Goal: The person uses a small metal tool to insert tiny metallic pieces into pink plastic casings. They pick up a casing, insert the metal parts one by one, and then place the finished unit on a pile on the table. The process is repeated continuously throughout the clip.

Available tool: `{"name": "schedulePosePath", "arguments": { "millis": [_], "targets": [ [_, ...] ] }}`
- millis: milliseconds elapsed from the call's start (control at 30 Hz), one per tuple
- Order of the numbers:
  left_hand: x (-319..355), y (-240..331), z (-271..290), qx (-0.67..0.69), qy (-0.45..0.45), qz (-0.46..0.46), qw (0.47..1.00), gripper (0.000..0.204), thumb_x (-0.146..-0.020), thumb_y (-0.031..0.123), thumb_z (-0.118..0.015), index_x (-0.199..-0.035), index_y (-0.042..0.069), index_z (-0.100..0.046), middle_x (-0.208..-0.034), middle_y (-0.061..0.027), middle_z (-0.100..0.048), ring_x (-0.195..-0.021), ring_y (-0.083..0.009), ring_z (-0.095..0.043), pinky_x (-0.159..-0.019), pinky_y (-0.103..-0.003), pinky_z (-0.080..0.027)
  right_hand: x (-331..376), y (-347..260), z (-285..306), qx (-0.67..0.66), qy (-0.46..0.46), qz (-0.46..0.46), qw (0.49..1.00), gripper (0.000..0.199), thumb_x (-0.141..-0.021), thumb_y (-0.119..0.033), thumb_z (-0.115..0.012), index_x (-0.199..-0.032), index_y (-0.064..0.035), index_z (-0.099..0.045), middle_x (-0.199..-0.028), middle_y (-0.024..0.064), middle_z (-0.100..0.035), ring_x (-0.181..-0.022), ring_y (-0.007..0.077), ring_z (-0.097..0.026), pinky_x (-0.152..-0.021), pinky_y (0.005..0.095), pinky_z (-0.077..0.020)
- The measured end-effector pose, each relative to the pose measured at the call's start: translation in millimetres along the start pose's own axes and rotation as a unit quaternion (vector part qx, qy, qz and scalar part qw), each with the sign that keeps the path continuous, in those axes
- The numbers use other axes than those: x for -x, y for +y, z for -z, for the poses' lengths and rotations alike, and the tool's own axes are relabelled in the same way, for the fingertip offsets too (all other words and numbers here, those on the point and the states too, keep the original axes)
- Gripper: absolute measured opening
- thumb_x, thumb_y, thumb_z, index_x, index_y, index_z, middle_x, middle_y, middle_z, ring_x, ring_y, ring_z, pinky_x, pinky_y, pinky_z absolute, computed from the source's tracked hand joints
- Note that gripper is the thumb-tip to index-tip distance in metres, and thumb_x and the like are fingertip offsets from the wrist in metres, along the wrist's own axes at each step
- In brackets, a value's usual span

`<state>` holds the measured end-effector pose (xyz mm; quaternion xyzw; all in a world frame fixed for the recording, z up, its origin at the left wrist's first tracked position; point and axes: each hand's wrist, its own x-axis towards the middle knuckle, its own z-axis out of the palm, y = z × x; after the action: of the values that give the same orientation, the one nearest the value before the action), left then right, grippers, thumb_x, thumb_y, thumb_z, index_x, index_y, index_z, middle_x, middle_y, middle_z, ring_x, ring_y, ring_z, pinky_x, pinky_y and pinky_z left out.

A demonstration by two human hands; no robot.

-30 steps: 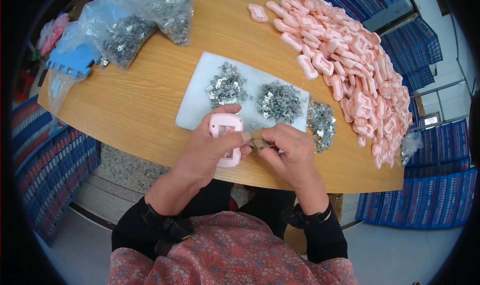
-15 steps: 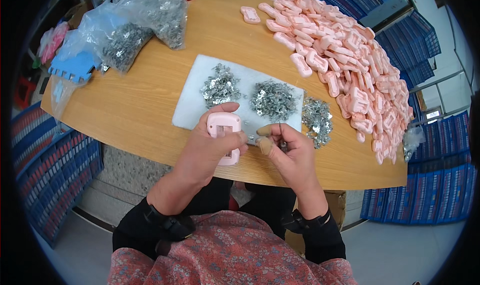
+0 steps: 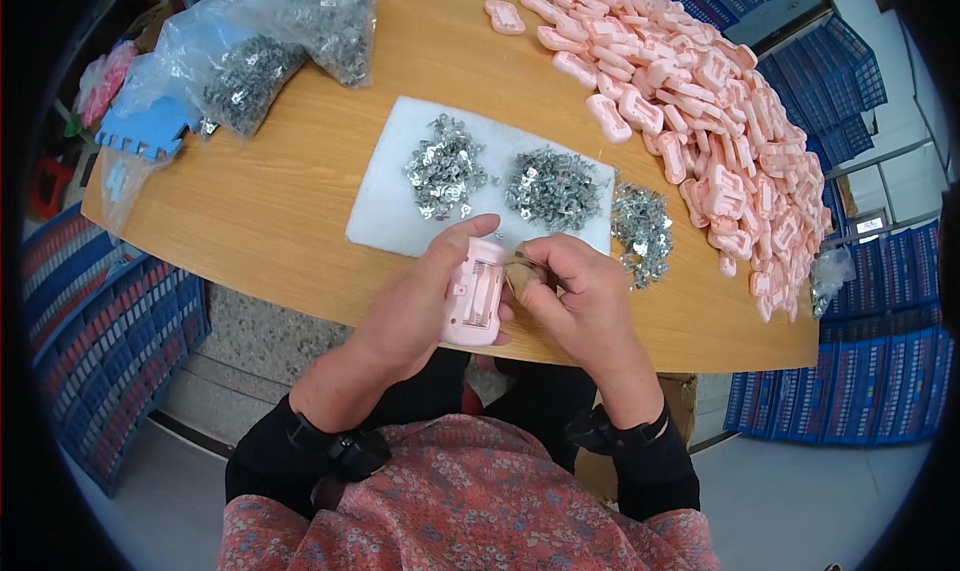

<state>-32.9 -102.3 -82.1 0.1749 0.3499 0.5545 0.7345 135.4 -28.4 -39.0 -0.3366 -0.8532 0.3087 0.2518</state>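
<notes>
My left hand [image 3: 412, 296] is closed round a pale pink plastic housing [image 3: 461, 306], gripped by its edges with the recessed slot side facing up. Tan covers wrap the thumb and index fingertip of my right hand [image 3: 585, 296]. Those fingers pinch together at the housing's upper right edge; whatever is between them is too small to make out. Just beyond my hands lies a white foam pad [image 3: 380, 206] bearing a left heap of small metal clips [image 3: 445, 166] and a right heap of metal clips [image 3: 553, 189].
Another metal clip heap [image 3: 642, 233] lies beside the pad on the wooden table [image 3: 270, 211]. A large pile of pink housings [image 3: 700, 121] covers the right side, with a single housing [image 3: 504, 17] apart. Plastic bags of metal parts [image 3: 255, 76] stand far left. Blue racks [image 3: 120, 341] flank the table.
The housing has turned and tipped in my left hand, so its slots show, and has shifted slightly right. My left thumb has come off its face. My right fingers have moved to its edge.
</notes>
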Motion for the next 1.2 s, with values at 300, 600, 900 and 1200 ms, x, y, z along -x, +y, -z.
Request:
{"name": "schedulePosePath", "arguments": {
  "millis": [300, 600, 900, 1200],
  "targets": [
    [-3.1, -5.1, 1.3, -0.021, -0.007, 0.009, 1.000, 0.050, -0.106, 0.037, -0.030, -0.147, 0.010, -0.036, -0.106, -0.0087, -0.058, -0.089, -0.0180, -0.064, -0.076, -0.041, -0.061, -2.4, 3.4, 1.7, 0.097, -0.027, 0.026, 0.995, 0.017, -0.075, -0.007, -0.070, -0.090, -0.0035, -0.064, -0.080, 0.0123, -0.065, -0.070, 0.0313, -0.065, -0.061, 0.0393, -0.0517],
    [-12.5, -18.1, 6.5, -0.027, -0.025, -0.010, 0.999, 0.048, -0.107, 0.033, -0.030, -0.147, 0.008, -0.036, -0.112, -0.0108, -0.060, -0.095, -0.0173, -0.064, -0.079, -0.035, -0.059, 12.4, -4.9, -15.0, 0.139, 0.037, 0.006, 0.990, 0.015, -0.076, -0.006, -0.070, -0.089, -0.0033, -0.063, -0.078, 0.0132, -0.064, -0.069, 0.0319, -0.065, -0.062, 0.0402, -0.0522],
    [-15.2, -20.7, 1.8, -0.027, -0.013, -0.012, 0.999, 0.048, -0.107, 0.033, -0.032, -0.147, 0.008, -0.036, -0.109, -0.0091, -0.059, -0.088, -0.0163, -0.063, -0.073, -0.032, -0.057, 14.2, -0.9, -13.0, 0.147, 0.025, -0.014, 0.989, 0.017, -0.077, -0.005, -0.069, -0.094, -0.0032, -0.065, -0.077, 0.0137, -0.062, -0.068, 0.0323, -0.064, -0.062, 0.0405, -0.0518],
    [-11.6, -14.9, 4.2, 0.005, -0.007, 0.019, 1.000, 0.049, -0.107, 0.035, -0.031, -0.148, 0.008, -0.036, -0.104, -0.0083, -0.061, -0.088, -0.0189, -0.066, -0.073, -0.036, -0.060, 25.9, -2.5, -8.7, 0.119, 0.009, -0.003, 0.993, 0.030, -0.078, -0.004, -0.068, -0.108, -0.0036, -0.065, -0.081, 0.0125, -0.061, -0.073, 0.0317, -0.064, -0.065, 0.0384, -0.0526]
  ]
}}
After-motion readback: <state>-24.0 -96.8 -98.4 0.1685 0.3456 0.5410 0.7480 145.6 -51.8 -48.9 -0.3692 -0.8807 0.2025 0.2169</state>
